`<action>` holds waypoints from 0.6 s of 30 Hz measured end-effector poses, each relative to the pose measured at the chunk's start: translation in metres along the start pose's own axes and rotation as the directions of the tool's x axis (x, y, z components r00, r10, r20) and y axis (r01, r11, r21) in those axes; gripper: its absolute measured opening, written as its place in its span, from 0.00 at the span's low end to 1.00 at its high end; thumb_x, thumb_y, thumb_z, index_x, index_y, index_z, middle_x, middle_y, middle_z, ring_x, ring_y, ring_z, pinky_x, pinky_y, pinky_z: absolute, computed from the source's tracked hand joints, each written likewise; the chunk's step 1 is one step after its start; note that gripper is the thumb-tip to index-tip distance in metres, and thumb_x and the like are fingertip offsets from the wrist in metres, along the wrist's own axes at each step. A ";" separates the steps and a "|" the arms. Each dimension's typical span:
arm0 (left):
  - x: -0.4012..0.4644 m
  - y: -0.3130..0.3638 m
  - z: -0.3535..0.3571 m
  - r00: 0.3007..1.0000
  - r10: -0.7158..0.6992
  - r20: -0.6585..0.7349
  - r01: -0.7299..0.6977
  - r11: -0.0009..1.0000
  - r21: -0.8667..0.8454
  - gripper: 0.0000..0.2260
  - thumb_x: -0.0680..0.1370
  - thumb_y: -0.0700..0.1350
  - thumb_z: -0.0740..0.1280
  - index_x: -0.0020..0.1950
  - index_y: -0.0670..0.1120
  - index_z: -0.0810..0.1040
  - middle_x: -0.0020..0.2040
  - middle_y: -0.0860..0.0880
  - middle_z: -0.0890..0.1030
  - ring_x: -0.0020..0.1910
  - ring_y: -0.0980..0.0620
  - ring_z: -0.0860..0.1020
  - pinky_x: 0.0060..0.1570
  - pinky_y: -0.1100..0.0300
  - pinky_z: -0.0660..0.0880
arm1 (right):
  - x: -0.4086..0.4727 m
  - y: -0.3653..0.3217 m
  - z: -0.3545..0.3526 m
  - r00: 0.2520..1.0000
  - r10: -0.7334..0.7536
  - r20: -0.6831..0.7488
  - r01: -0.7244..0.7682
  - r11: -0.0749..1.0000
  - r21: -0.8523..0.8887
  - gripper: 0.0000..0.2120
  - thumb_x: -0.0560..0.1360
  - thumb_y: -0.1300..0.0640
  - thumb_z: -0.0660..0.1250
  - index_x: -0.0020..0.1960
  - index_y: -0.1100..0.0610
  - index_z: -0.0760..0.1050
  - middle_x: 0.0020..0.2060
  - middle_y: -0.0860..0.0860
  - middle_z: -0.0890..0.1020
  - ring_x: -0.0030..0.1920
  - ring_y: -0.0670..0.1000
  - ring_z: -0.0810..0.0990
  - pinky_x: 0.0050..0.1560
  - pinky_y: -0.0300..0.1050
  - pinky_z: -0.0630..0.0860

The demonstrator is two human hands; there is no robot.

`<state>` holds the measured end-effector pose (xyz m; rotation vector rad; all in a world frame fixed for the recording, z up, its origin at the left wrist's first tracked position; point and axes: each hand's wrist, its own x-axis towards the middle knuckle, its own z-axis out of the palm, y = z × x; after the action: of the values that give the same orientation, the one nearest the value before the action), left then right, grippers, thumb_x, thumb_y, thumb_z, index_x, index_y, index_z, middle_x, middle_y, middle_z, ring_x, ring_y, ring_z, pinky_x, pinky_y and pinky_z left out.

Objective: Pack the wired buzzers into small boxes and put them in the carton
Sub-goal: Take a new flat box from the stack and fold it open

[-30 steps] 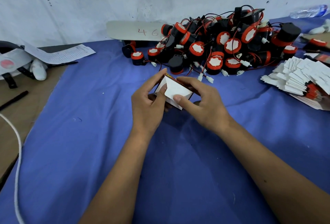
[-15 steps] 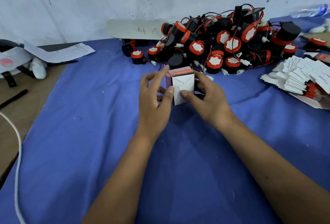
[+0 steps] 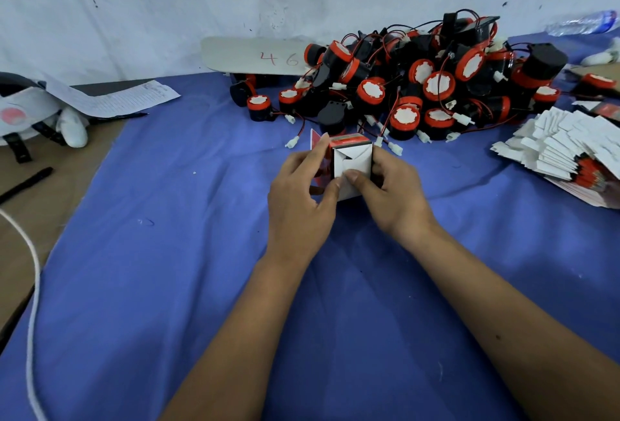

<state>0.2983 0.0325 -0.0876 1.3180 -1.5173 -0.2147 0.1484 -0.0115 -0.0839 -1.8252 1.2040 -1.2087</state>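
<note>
While hands (image 3: 352, 195) grip squarish cardboard box (image 3: 353, 162).

At frame centre, my left hand (image 3: 298, 200) and right hand (image 3: 392, 199) grip a small box (image 3: 352, 158), thumbs pressing its white flaps.

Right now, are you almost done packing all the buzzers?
Not nearly. Done: nothing packed shows, and no carton is in view. In hand: both hands, left hand and right hand, hold one box, thumbs pressing its white flaps shut. Left: a big pile of buzzers behind it, and a stack of flat boxes on the right, not yet folded.
</note>
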 end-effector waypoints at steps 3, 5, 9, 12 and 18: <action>0.000 0.001 0.000 1.000 0.028 -0.008 -0.028 0.999 0.038 0.29 0.77 0.41 0.72 0.78 0.50 0.72 0.58 0.51 0.79 0.48 0.51 0.82 0.45 0.50 0.82 | 0.000 -0.001 0.001 1.000 -0.005 -0.028 0.004 1.000 -0.026 0.12 0.80 0.58 0.69 0.63 0.51 0.78 0.50 0.44 0.85 0.51 0.43 0.83 0.50 0.43 0.81; 0.000 0.002 0.000 0.999 0.039 -0.013 -0.038 0.998 0.055 0.28 0.77 0.41 0.73 0.78 0.50 0.73 0.57 0.51 0.79 0.47 0.52 0.82 0.44 0.51 0.82 | -0.001 -0.001 0.002 0.999 -0.004 -0.048 0.001 0.999 -0.054 0.11 0.80 0.58 0.69 0.62 0.50 0.78 0.49 0.44 0.85 0.49 0.43 0.83 0.48 0.41 0.80; 0.000 0.003 0.001 0.998 0.056 -0.019 -0.054 0.995 0.078 0.29 0.77 0.39 0.74 0.77 0.50 0.73 0.56 0.51 0.79 0.46 0.53 0.81 0.43 0.55 0.81 | -0.001 -0.001 0.005 0.996 -0.011 -0.093 0.004 0.997 -0.076 0.09 0.80 0.58 0.70 0.60 0.52 0.79 0.47 0.44 0.85 0.47 0.42 0.82 0.43 0.33 0.77; 0.000 0.004 0.002 0.998 0.062 -0.011 -0.061 0.995 0.079 0.29 0.77 0.40 0.73 0.77 0.50 0.73 0.55 0.51 0.80 0.46 0.53 0.81 0.43 0.54 0.81 | -0.001 0.000 0.005 0.993 -0.006 -0.120 -0.006 0.995 -0.098 0.09 0.80 0.58 0.70 0.60 0.54 0.79 0.44 0.45 0.84 0.43 0.43 0.81 0.38 0.29 0.72; 0.000 0.004 0.003 0.997 0.080 -0.002 -0.080 0.994 0.079 0.27 0.78 0.41 0.73 0.77 0.50 0.74 0.55 0.51 0.80 0.47 0.53 0.81 0.46 0.56 0.80 | -0.002 -0.003 0.005 0.990 0.003 -0.142 -0.015 0.996 -0.085 0.11 0.79 0.57 0.71 0.61 0.52 0.80 0.43 0.42 0.83 0.43 0.40 0.81 0.40 0.28 0.73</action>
<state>0.2936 0.0330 -0.0858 1.3158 -1.5852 -0.1009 0.1535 -0.0084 -0.0842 -1.8187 1.3597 -1.3188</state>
